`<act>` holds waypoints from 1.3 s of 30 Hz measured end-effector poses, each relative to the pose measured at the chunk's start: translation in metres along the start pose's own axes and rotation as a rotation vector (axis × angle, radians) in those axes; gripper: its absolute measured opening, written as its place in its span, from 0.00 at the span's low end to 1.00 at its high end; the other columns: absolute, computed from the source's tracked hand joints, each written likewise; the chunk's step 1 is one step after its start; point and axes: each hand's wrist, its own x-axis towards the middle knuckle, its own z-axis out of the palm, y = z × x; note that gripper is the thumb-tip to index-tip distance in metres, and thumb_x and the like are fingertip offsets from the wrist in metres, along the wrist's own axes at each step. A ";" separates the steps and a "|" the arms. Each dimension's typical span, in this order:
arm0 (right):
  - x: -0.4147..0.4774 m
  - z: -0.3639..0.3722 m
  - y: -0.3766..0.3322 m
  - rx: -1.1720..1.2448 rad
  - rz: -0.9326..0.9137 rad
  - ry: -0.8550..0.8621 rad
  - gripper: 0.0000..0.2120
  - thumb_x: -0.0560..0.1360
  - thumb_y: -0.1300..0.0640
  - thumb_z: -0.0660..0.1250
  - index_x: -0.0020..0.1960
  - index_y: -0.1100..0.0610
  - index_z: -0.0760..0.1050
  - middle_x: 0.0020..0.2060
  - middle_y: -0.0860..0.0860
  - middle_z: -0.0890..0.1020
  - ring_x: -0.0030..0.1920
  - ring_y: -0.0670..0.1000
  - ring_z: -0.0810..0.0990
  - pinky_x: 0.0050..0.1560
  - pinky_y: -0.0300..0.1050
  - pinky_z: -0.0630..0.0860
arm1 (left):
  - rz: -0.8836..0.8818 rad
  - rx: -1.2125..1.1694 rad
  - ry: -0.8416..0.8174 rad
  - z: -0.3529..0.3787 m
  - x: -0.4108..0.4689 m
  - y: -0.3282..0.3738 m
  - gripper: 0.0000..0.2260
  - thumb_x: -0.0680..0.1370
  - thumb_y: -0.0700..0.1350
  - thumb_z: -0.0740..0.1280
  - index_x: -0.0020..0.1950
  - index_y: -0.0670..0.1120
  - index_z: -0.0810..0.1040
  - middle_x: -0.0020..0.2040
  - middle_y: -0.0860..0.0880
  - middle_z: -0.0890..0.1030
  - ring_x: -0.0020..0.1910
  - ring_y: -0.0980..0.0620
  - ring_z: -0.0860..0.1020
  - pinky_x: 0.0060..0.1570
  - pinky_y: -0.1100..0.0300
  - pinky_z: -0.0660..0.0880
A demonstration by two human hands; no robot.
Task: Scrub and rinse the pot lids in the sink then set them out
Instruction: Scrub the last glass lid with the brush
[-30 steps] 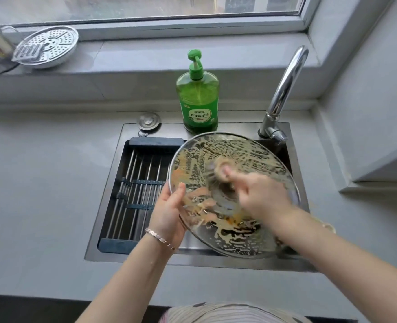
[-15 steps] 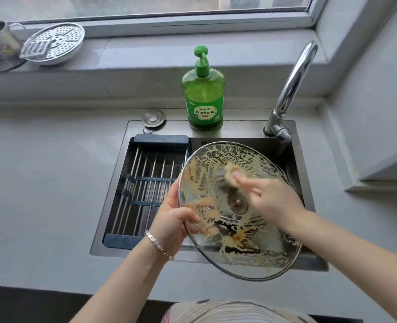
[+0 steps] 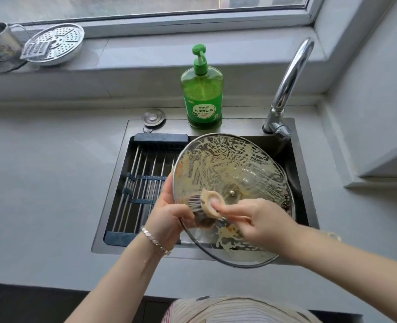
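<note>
Soapy glass lid [image 3: 239,169] is tilted over the sink [image 3: 305,183]. The left grip [image 3: 169,220] clenches its left rim, and the right grip [image 3: 262,220] pinches the scrub brush [image 3: 206,203] against the glass. Best bet: small firm circles, lid braced, suds draining below.

Daylight from a window [image 3: 146,5] falls on the grey sill [image 3: 146,54] and countertop [image 3: 41,183]
</note>
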 end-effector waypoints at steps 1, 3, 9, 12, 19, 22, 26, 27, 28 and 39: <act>0.004 -0.007 0.016 -0.036 0.067 0.025 0.18 0.78 0.54 0.61 0.63 0.35 0.68 0.38 0.41 0.77 0.29 0.42 0.69 0.31 0.37 0.69 | 0.000 -0.010 -0.003 0.000 -0.001 0.002 0.41 0.58 0.25 0.57 0.67 0.53 0.69 0.54 0.43 0.80 0.46 0.44 0.82 0.29 0.49 0.80; 0.014 -0.018 0.038 -0.074 0.219 0.092 0.16 0.79 0.53 0.59 0.62 0.36 0.70 0.42 0.43 0.82 0.27 0.41 0.70 0.27 0.34 0.66 | -0.016 -0.024 -0.009 0.001 -0.002 0.005 0.41 0.62 0.21 0.56 0.69 0.53 0.68 0.56 0.43 0.78 0.47 0.43 0.82 0.23 0.56 0.77; -0.012 0.006 -0.001 0.017 -0.053 -0.006 0.17 0.77 0.50 0.58 0.64 0.37 0.69 0.38 0.45 0.79 0.36 0.48 0.75 0.37 0.43 0.73 | 0.023 -0.024 0.028 -0.005 0.001 0.001 0.43 0.56 0.25 0.57 0.69 0.50 0.68 0.56 0.40 0.79 0.50 0.42 0.81 0.42 0.45 0.79; 0.011 -0.011 0.030 -0.030 0.197 0.105 0.18 0.79 0.55 0.60 0.64 0.37 0.70 0.43 0.46 0.83 0.29 0.42 0.70 0.29 0.39 0.70 | -0.003 -0.055 0.039 -0.004 0.000 -0.001 0.40 0.58 0.24 0.58 0.67 0.51 0.70 0.53 0.43 0.79 0.47 0.44 0.81 0.38 0.47 0.81; -0.013 0.005 0.017 0.002 0.085 -0.071 0.16 0.78 0.53 0.61 0.62 0.36 0.72 0.46 0.44 0.83 0.33 0.41 0.70 0.37 0.35 0.67 | 0.026 -0.061 0.139 -0.006 0.000 -0.001 0.41 0.58 0.23 0.57 0.68 0.49 0.69 0.52 0.43 0.80 0.46 0.46 0.82 0.37 0.50 0.81; -0.010 -0.002 0.047 -0.039 0.286 0.001 0.15 0.78 0.51 0.60 0.61 0.34 0.72 0.50 0.43 0.83 0.33 0.41 0.74 0.36 0.36 0.70 | 0.019 -0.023 0.151 -0.005 -0.001 0.004 0.40 0.64 0.19 0.53 0.69 0.50 0.68 0.51 0.44 0.79 0.46 0.46 0.81 0.29 0.56 0.79; -0.026 0.026 0.011 0.173 0.029 -0.110 0.17 0.76 0.47 0.61 0.59 0.26 0.67 0.36 0.41 0.78 0.35 0.44 0.72 0.39 0.41 0.70 | -0.001 -0.008 0.199 -0.007 0.000 0.004 0.39 0.67 0.19 0.49 0.69 0.51 0.68 0.51 0.45 0.79 0.46 0.45 0.81 0.29 0.54 0.79; -0.026 0.025 0.014 0.143 0.029 -0.105 0.17 0.76 0.47 0.59 0.59 0.26 0.67 0.37 0.43 0.80 0.35 0.43 0.71 0.38 0.40 0.68 | -0.004 -0.008 0.206 -0.008 -0.001 0.004 0.39 0.66 0.19 0.49 0.69 0.51 0.68 0.50 0.45 0.79 0.45 0.46 0.81 0.30 0.54 0.80; -0.020 0.022 0.025 0.086 0.087 -0.067 0.16 0.76 0.47 0.59 0.59 0.29 0.70 0.41 0.43 0.82 0.35 0.43 0.72 0.37 0.39 0.69 | -0.009 -0.007 0.205 -0.009 -0.002 0.005 0.39 0.66 0.19 0.49 0.68 0.51 0.69 0.50 0.45 0.80 0.44 0.47 0.82 0.29 0.54 0.79; 0.003 0.013 0.066 -0.064 0.413 0.066 0.16 0.79 0.52 0.58 0.63 0.37 0.72 0.52 0.47 0.83 0.35 0.43 0.75 0.32 0.36 0.68 | -0.022 0.033 0.197 -0.007 -0.002 0.003 0.39 0.66 0.19 0.50 0.68 0.51 0.70 0.49 0.46 0.79 0.43 0.47 0.81 0.26 0.57 0.77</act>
